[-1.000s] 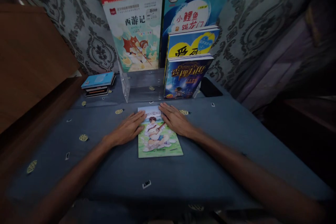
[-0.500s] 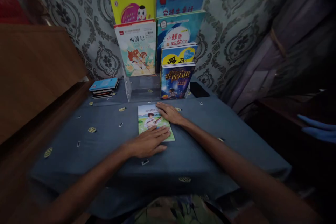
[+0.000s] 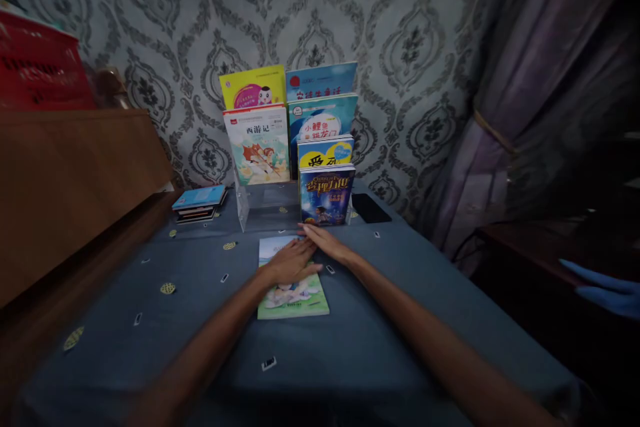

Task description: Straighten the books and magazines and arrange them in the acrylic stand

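Note:
A thin picture-covered book (image 3: 295,301) lies flat on the blue tablecloth, its title partly covered by a hand. My left hand (image 3: 293,261) rests palm down over the upper half of the book with the fingers stretched out. At the book's top right corner is my right hand (image 3: 326,242), flat and with fingers extended; its tips meet the left fingertips. Just behind, a clear stand (image 3: 242,208) holds several upright books, among them a white-covered book (image 3: 260,147) and a dark blue book (image 3: 327,197) at the front right.
A small stack of books (image 3: 200,198) sits at the table's back left. The dark flat object (image 3: 370,208) lies right of the stand. A wooden cabinet (image 3: 75,180) borders the left side; a curtain (image 3: 480,167) hangs at the right. Blue tablecloth (image 3: 400,353) covers the table.
The camera view has tilted up, so the stand appears lower. My left hand has slid up the book, away from its lower part, toward my right hand, which stays near the top right corner.

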A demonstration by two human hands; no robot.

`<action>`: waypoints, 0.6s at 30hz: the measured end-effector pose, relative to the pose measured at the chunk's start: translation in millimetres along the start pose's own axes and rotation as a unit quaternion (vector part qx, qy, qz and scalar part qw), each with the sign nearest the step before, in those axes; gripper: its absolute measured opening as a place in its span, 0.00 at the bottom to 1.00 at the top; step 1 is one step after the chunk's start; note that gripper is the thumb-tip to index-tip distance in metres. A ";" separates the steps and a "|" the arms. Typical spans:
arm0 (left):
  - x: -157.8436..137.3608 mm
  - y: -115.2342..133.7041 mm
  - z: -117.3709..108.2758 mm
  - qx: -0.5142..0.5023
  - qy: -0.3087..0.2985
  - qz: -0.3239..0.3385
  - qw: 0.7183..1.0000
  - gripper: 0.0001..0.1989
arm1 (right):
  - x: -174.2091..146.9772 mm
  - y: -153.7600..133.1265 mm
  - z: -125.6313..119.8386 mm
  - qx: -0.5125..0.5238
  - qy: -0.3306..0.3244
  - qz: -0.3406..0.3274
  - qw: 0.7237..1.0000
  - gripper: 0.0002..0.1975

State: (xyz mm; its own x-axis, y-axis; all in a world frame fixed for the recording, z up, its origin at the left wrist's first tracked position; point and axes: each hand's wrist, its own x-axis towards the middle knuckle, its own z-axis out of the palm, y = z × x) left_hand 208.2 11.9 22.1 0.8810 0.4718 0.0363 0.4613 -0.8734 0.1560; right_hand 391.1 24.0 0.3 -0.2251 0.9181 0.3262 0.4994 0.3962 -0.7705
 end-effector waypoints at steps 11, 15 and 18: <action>-18.8 -27.3 3.4 -0.009 0.020 -0.093 0.995 0.34 | -0.4 -2.1 8.8 -0.104 0.001 0.019 0.994 0.28; -42.7 -50.0 6.6 -0.003 0.037 -0.174 0.984 0.32 | -3.7 -12.7 15.9 -0.170 -0.008 0.018 0.985 0.26; -52.6 -59.7 12.4 0.005 0.058 -0.205 0.977 0.30 | -8.8 -29.7 37.0 -0.230 -0.014 0.010 0.973 0.23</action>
State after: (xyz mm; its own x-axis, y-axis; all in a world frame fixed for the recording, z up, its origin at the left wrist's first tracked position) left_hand 135.6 37.7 -1.4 0.6041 0.7924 0.0848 0.7744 -0.6088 0.1722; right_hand 347.3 3.7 0.0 -0.2320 0.9273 0.2939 0.8238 0.3479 -0.4476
